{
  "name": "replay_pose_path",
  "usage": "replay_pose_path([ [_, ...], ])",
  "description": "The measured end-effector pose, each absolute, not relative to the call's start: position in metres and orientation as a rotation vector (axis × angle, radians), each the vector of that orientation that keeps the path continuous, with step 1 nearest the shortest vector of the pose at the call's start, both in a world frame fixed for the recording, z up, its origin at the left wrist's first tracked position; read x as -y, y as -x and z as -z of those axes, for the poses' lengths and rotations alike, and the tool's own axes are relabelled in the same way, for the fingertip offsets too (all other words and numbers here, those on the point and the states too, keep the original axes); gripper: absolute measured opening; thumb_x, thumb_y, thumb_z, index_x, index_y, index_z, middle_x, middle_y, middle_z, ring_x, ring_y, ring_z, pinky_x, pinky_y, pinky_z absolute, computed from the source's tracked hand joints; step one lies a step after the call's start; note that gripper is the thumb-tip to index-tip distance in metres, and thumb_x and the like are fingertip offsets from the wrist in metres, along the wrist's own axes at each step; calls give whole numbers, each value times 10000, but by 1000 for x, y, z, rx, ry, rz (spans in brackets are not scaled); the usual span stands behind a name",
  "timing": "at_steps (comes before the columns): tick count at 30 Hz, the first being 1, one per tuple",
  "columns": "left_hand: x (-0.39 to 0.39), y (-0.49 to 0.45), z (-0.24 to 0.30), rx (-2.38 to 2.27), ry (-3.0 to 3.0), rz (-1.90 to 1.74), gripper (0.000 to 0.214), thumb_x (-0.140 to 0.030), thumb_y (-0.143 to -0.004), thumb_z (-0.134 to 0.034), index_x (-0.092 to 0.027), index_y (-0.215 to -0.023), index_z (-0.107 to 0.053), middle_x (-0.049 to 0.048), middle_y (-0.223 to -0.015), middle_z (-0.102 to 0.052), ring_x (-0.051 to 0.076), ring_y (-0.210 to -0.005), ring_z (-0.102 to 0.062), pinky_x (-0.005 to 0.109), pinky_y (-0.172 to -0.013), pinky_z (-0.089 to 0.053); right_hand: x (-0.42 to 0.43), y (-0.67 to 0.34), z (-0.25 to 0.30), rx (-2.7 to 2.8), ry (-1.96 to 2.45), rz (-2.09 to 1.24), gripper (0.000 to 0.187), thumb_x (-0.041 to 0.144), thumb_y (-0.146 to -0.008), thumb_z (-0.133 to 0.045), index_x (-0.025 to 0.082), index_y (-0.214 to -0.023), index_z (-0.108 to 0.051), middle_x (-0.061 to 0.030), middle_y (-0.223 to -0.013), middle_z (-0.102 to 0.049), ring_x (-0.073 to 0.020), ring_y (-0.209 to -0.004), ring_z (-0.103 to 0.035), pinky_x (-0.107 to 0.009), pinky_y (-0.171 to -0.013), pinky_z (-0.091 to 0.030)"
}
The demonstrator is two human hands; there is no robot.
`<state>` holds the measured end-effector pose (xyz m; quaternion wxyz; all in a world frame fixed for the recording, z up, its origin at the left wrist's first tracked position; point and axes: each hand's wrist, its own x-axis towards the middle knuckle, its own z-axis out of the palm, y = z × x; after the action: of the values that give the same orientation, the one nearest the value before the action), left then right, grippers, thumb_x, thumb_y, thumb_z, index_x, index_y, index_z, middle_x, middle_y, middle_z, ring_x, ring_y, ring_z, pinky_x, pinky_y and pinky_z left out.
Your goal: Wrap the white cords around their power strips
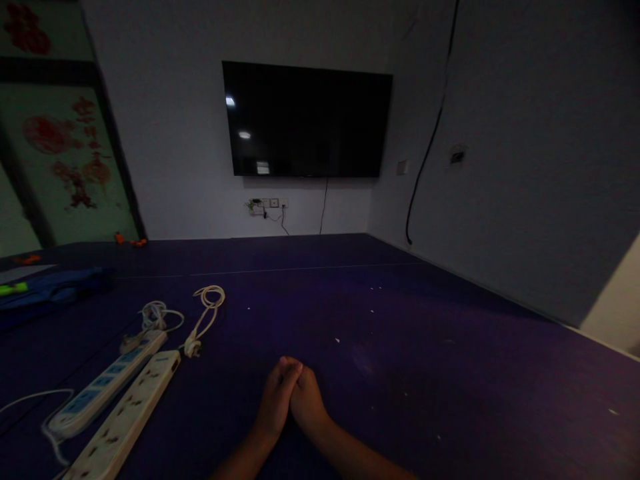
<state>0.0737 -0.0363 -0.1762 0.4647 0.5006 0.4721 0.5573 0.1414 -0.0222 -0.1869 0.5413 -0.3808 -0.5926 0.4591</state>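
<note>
Near power strips point(107, 383) point(131, 413), hand point(274, 400) against hand point(307, 401).

A black flat-screen television point(307, 120) hangs on the far wall point(170, 133), above electrical sockets point(273, 203); a black cable point(434, 133) dangles along the right wall point(525, 220); red Chinese decals point(50, 135) mark the glass door point(37, 217); blue fabric point(65, 287) lies leftward on the purple floor point(300, 293).

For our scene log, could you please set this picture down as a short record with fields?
Contact: left hand and right hand touching; no held object visible
Left of both: plug; white strip beside blue-socketed strip
On wall: TV, screen dark; sockets below it
Underneath: purple surface with white specks
Lighting: dim
</note>
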Motion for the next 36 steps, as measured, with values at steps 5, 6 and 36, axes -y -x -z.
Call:
replay_pose_path([
  [5, 37, -74, 176, -1147, -1210, -1376, 266, -436, -715, -559, -173, -707, -600, 16, -727, -616, 200, -783, -579, 310, -745, -445, 21, -141, 188, 1399, 921, -1086, 354, 433, -822, -413, 188, -573, -469, 24, -527, -454, -109, -492, -421, -226, -472, -312],
  [6, 37, -74, 177, -1150, -1208, -1378, 264, -434, -714, -560, -173, -705, -600, 15, -726, -616, 199, -783, -579, 309, -745, -445, 21, -141, 189, 1402, 923, -1081, 352, 430, -821, -416, 188, -572, -474, 23, -527, -462, -110, -492, -426, -226, -471, -313],
  [36, 41, -75, 169, -1175, -1229, -1377, 302, -471, -708, -543, -174, -680, -586, 20, -697, -608, 207, -753, -577, 316, -714, -456, 23, -142, 185, 1414, 905, -1060, 365, 430, -828, -408, 179, -574, -482, 14, -538, -486, -109, -504, -450, -215, -457, -336],
])
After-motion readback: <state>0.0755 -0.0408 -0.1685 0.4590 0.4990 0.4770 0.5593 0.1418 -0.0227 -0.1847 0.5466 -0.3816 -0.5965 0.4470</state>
